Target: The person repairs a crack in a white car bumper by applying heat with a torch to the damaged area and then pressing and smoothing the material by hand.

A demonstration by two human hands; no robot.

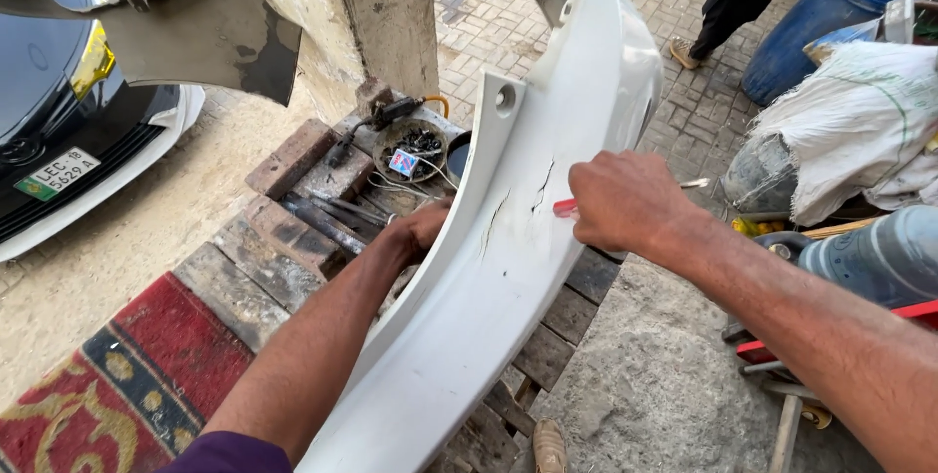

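Taking the white bumper as the marker, a dark car with a white lower edge sits far off to its left, on the sandy ground. Nearer, a red patterned rug lies at the foot of the worn wooden pallet that runs under the bumper's left side. On the pallet, up by the bumper's top mount, stands a round tin of small parts with some dark tools beside it.

The left hand reaches behind the bumper's inner edge and presses against it; its fingers are hidden there, so I cannot tell how they are set.

The bumper itself stands tilted, a long curved white shell running from the bottom of the view up to the top centre, glossy, with thin dark cracks splitting its face near the middle.

The right hand is just right of those cracks, fingers curled closed around a red-handled tool whose red end lies against the panel.

Further right lie a white sack and a blue barrel.
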